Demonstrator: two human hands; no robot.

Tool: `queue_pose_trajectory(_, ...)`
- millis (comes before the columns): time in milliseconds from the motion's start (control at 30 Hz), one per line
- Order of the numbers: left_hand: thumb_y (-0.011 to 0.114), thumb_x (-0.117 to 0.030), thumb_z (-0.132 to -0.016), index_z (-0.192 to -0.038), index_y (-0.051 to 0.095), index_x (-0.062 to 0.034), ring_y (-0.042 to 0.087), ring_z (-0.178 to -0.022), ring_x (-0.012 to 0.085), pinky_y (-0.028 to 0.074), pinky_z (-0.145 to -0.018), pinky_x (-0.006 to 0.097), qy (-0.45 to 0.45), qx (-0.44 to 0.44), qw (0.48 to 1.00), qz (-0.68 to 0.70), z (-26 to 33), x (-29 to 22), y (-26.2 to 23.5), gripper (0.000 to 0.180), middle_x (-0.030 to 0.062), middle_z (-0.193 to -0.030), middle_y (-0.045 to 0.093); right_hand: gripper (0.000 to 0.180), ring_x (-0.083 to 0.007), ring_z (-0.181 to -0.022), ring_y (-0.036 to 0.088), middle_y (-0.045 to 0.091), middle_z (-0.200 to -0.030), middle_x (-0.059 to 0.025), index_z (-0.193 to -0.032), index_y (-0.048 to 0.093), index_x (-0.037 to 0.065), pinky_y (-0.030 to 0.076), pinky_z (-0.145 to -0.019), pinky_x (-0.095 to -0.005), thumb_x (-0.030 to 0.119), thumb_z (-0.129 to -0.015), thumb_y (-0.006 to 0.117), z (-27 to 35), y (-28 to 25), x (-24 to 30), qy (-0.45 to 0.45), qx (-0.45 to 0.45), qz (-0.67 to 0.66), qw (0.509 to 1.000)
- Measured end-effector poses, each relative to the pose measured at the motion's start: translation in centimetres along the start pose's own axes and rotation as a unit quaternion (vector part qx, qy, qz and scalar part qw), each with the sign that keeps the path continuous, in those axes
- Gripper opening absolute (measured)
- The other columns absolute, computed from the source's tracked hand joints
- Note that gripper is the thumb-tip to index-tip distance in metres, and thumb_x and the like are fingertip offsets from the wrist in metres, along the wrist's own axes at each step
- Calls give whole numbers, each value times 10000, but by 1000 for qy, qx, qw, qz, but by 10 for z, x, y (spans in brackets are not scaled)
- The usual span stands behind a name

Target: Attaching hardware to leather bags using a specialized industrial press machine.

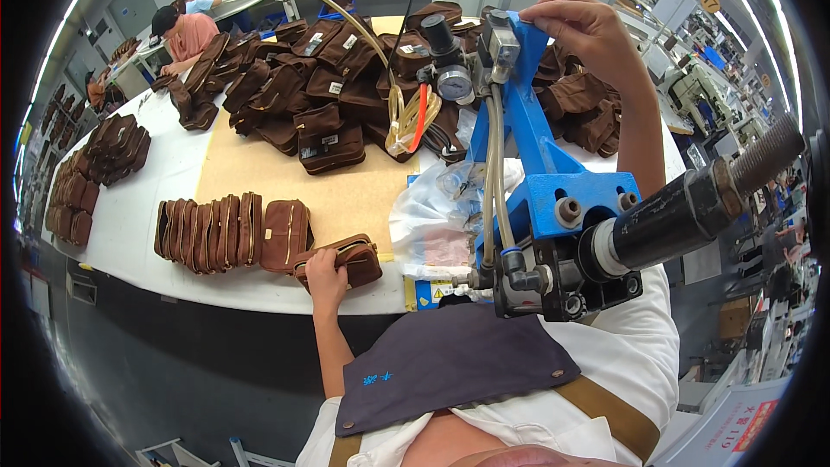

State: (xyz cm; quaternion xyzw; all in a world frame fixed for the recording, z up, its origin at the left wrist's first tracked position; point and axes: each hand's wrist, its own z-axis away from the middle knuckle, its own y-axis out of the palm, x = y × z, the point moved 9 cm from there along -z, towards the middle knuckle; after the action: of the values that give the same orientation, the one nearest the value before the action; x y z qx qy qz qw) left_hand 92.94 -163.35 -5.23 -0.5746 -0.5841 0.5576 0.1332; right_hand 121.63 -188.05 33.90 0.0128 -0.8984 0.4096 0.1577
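My left hand (325, 281) is closed on the near side of a brown zippered pouch (361, 264), which lies tilted at the table's front edge with its gold-toothed zip partly open. Another brown pouch (285, 235) rests just left of it, beside a row of similar pouches (212, 232) standing on edge. My right hand (588, 30) is raised at the far top of a blue press machine (521, 104). Its thumb and fingers come together by the blue arm; anything pinched between them is too small or hidden to make out.
Brown pouches lie heaped (298, 91) across the back of the white table (130, 246), with more stacks (76, 199) at the left. A black cylinder (683, 220) juts from the press toward me. A pressure gauge (455, 84) and hoses hang beside it. People (186, 35) sit at the far left.
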Motion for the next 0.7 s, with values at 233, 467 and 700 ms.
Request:
queue_pose_trajectory(233,618,-45,-680,-827,549,-20,539,-848,341,404,-808,443,-5,10,1000,1,-1,3,2,165,137,-826,550,185,-101,-883,621,659,-889,-16,-1030,712,27,510,-774,-233,144,-907,641,2,-12,-27,127,-59,-63,988)
queue_pose_trajectory(467,635,-82,-697,-898,589,-28,560,-873,318,406,-845,427,-12,17,1000,-2,-2,7,3,214,121,-848,576,221,-92,-766,572,657,-863,-11,-1033,723,61,473,-697,-247,228,-905,654,-1,-4,-8,87,-19,40,995)
queue_pose_trajectory(700,729,-269,-744,-996,676,-99,592,-893,294,414,-856,426,-2,15,1000,1,2,-1,-5,309,106,-914,641,171,-101,-752,576,652,-868,-31,-1020,712,74,478,-678,-264,180,-899,652,-18,16,-21,87,66,25,994)
